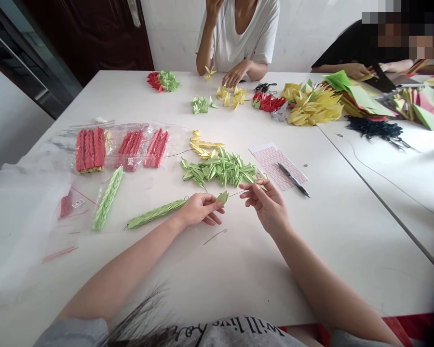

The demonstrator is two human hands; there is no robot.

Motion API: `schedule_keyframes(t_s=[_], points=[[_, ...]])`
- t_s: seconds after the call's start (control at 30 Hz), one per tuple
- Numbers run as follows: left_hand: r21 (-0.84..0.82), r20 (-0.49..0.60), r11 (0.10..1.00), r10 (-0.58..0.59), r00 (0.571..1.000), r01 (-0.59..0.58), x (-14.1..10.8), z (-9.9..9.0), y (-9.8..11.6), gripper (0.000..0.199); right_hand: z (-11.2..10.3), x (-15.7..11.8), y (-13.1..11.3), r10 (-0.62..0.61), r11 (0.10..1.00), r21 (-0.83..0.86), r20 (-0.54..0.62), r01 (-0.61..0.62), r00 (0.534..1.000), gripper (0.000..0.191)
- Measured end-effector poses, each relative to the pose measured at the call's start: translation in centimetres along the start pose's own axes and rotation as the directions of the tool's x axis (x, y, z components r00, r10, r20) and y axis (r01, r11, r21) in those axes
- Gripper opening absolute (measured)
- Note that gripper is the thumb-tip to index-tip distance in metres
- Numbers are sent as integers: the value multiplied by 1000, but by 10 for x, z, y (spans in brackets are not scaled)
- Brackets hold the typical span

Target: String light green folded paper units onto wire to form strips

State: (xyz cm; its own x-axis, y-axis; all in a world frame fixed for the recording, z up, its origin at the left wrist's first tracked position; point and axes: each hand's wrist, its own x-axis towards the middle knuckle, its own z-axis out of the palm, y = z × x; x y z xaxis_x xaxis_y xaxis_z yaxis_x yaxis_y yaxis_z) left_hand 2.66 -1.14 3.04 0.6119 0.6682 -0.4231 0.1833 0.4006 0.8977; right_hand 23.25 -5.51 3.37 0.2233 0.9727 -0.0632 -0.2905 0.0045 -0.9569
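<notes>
My left hand (203, 208) pinches a green folded paper crane (222, 196) between thumb and fingers. A thin dark thread (236, 194) runs from the crane to my right hand (265, 201), whose thumb and fingertips are closed on it. Whether a needle is at the thread's end I cannot tell. Beside my left wrist lies a tight strand of green folded paper (155, 214). A loose pile of green folded cranes (222, 167) is just beyond both hands, with some yellow ones (204, 146) behind it. A short bent wire (215, 236) rests on the table below my hands.
Clear bags of red strands (130, 147) and a bagged green strand (107, 198) lie left. To the right, a pen (294, 180) rests on a label sheet (271, 159). Two people sit opposite, near yellow paper (314, 106) and black cords (376, 130).
</notes>
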Motion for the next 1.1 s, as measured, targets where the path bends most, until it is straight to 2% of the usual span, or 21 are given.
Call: schedule_keyframes(t_s=[0.1, 0.2, 0.3, 0.4, 0.5, 0.6, 0.7, 0.77, 0.8, 0.87, 0.93, 1.1], points=[[53, -33, 998, -16, 999, 18, -3, -3, -4, 54, -5, 4, -2, -39, 997, 58, -87, 44, 995, 42], [100, -58, 995, 1, 998, 5, -7, -4, -6, 53, -9, 7, -1, -144, 987, 48, -176, 154, 974, 39], [146, -73, 989, 31, 997, -20, -12, -6, -7, 50, -8, 8, 0, -287, 957, -26, -216, 288, 933, 31], [185, -87, 978, 111, 990, -94, -15, -7, -14, 44, -6, 7, 6, -437, 897, -175, -199, 407, 877, 23], [207, -131, 956, 237, 963, -207, -15, -9, -23, 38, -5, 3, 14, -558, 793, -351, -93, 498, 824, 17], [277, -181, 909, 369, 912, -312, -14, -11, -30, 29, -5, -3, 19, -601, 675, -505, 44, 537, 798, 9], [361, -193, 854, 462, 866, -376, -14, -13, -31, 23, -4, -10, 19, -594, 491, -712, 148, 502, 791, 12], [400, -194, 821, 510, 838, -407, -14, -14, -30, 22, 0, -13, 19, -627, 366, -779, 198, 510, 753, 17], [417, -196, 807, 530, 825, -419, -14, -15, -29, 21, 2, -14, 19, -646, 334, -776, 225, 535, 730, 18], [435, -197, 790, 551, 811, -432, -14, -15, -28, 21, 7, -16, 21, -664, 326, -721, 286, 611, 691, 15], [430, -197, 794, 546, 814, -429, -14, -14, -27, 21, 12, -17, 22, -649, 334, -646, 371, 686, 665, 10], [420, -185, 800, 538, 822, -429, -15, -14, -27, 23, 18, -18, 25, -588, 336, -561, 503, 757, 634, 11]])
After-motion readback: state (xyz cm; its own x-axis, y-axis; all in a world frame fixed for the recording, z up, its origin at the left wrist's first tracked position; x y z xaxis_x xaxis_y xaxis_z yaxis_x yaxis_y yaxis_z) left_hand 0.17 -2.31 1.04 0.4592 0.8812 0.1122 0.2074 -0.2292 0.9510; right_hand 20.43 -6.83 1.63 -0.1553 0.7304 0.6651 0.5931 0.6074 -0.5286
